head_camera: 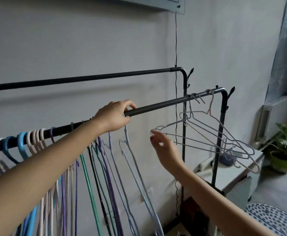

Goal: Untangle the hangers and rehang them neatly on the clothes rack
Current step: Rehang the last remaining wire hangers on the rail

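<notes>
Hands: left (115,116) gripping rail (156,106), right (163,145) near tangled hangers (207,133)

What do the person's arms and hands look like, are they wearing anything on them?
Both forearms are bare, with no sleeves, watch or bracelets in view. The left hand shows no rings. The right hand has dark red polish on its nails.

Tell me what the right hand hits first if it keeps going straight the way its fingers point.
Most likely the tangled wire hangers: the right hand is open, its fingertips pointing up toward the cluster's near left tip, which looks almost touching. Depth is unclear from one view, so it may pass just in front.
</notes>
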